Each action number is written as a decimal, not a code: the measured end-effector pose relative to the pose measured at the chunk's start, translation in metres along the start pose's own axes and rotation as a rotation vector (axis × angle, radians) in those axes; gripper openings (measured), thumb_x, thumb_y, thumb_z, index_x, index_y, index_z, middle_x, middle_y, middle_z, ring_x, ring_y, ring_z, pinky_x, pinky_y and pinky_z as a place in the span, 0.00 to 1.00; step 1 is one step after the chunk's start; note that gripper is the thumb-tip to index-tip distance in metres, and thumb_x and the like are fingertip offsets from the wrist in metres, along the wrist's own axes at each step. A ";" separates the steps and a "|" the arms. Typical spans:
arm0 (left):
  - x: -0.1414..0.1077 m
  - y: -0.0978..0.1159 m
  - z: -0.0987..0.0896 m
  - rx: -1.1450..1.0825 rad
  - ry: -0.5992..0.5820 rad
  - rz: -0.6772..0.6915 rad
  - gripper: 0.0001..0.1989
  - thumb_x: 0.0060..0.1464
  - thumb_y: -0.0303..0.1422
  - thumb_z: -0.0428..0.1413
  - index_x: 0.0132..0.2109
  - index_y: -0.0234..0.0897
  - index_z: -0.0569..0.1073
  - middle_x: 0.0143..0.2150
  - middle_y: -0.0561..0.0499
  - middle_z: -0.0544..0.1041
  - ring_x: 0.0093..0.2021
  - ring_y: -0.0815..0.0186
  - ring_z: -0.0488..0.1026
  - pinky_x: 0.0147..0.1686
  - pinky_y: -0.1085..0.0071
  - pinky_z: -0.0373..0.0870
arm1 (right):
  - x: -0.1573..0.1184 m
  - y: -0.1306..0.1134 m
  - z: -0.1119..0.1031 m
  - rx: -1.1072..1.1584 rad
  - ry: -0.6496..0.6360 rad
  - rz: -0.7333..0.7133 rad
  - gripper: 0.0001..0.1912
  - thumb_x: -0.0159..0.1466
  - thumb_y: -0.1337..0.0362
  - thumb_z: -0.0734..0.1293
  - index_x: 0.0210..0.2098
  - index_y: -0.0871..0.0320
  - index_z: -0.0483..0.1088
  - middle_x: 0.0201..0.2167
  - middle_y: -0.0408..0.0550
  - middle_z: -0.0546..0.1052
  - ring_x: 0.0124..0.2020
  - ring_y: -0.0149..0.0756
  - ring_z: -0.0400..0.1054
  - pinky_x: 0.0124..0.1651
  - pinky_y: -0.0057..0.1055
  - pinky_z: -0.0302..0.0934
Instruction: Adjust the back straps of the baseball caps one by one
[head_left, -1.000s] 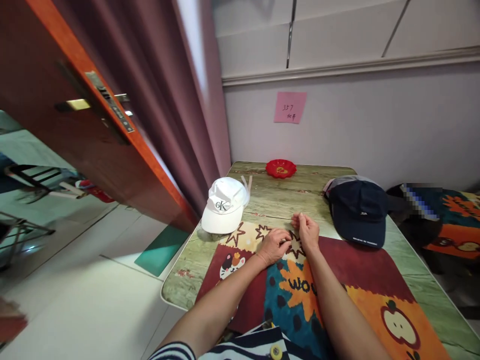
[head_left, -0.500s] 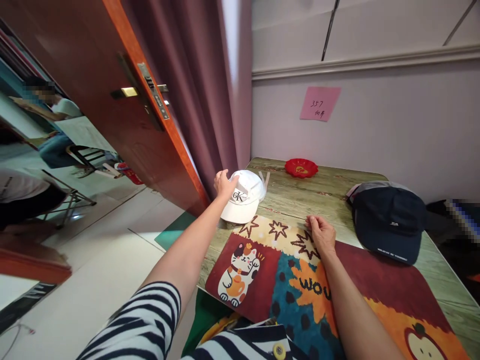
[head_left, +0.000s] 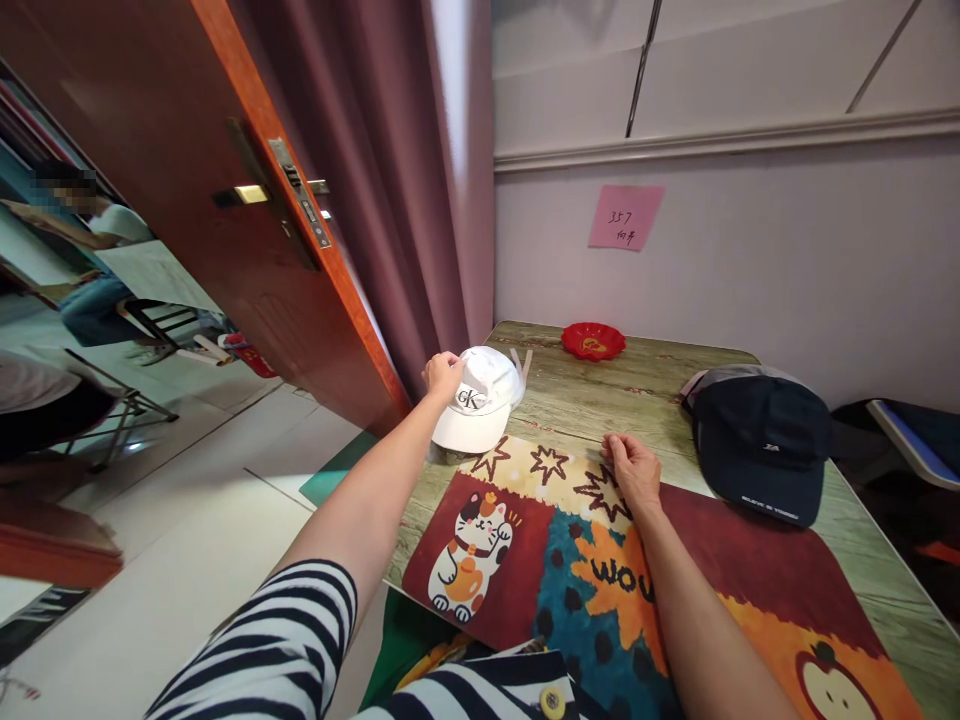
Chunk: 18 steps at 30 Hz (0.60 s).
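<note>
A white baseball cap [head_left: 491, 375] with black "CK" lettering lies at the table's left edge, its brim facing me. My left hand [head_left: 442, 377] is at the left side of its crown, with thumb and fingertips closed together on the fabric. My right hand [head_left: 634, 468] rests loosely curled, seemingly with nothing in it, at the far edge of a colourful printed mat [head_left: 517, 560]. To its right sits a navy baseball cap [head_left: 757, 440], brim also facing me, with a greyish cap partly hidden behind it.
Farther back on the wood-grain table [head_left: 570, 400] stands a red scalloped dish [head_left: 592, 342]. A pink note [head_left: 626, 217] sticks to the wall. A brown door [head_left: 150, 150] and a purple curtain [head_left: 367, 170] border the left. Seated people are visible beyond the door.
My left thumb and fingers have drawn together at the white cap's crown. The cap and my right hand keep their places on the table. The view has shifted slightly.
</note>
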<state>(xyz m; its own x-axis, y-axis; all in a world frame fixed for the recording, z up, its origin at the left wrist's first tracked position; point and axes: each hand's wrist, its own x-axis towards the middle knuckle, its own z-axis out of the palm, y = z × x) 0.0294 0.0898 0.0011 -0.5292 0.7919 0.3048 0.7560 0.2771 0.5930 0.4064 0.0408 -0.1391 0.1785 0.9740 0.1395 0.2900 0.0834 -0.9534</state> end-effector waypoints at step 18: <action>-0.024 0.035 -0.041 -0.106 0.126 0.287 0.05 0.54 0.28 0.57 0.29 0.39 0.73 0.44 0.49 0.78 0.49 0.61 0.74 0.54 0.68 0.67 | -0.002 -0.006 0.000 0.088 0.002 0.031 0.28 0.61 0.41 0.65 0.40 0.60 0.79 0.34 0.54 0.83 0.34 0.45 0.77 0.41 0.37 0.70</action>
<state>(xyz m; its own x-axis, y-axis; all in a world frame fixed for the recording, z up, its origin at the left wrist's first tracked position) 0.0528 0.0583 0.0450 -0.3486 0.7541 0.5566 0.8403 -0.0116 0.5420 0.4040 0.0384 -0.1335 0.1883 0.9760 0.1097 0.2002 0.0713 -0.9772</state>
